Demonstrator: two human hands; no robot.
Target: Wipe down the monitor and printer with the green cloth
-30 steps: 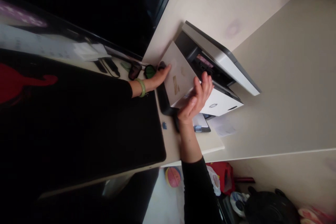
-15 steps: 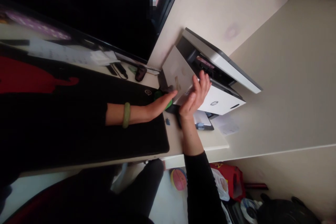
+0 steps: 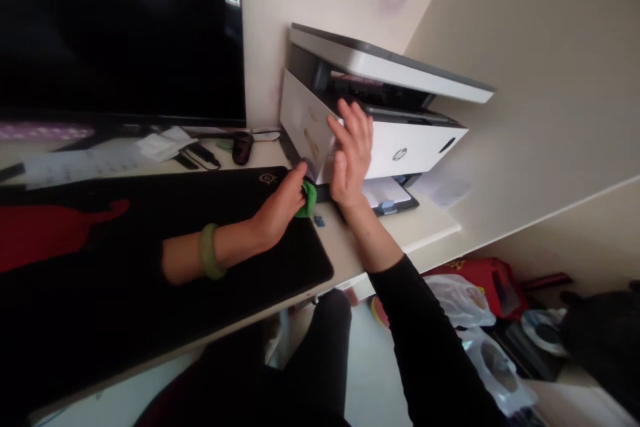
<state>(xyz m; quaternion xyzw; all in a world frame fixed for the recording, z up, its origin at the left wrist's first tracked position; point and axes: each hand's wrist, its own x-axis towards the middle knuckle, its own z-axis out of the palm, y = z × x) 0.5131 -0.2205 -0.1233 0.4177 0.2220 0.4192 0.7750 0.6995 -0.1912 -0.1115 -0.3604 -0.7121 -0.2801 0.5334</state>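
Observation:
A white printer (image 3: 405, 147) with its lid raised stands at the desk's far right corner. My right hand (image 3: 350, 157) lies flat against the printer's near left corner, fingers stretched and together. My left hand (image 3: 280, 210), with a green bangle on its wrist, is closed on a small green object (image 3: 309, 199) at the foot of the printer, on the edge of the black desk mat (image 3: 150, 247). What the green thing is I cannot make out.
A large dark monitor (image 3: 120, 33) stands at the back left. Papers, a dark mouse-like object (image 3: 243, 145) and cables lie under it. A paper tray (image 3: 390, 197) juts from the printer. Bags (image 3: 470, 307) and clutter sit on the floor at right.
My left hand has come back from behind the printer's side to its base and closed on the green object. My right hand slid up onto the printer's corner. The camera turned upright.

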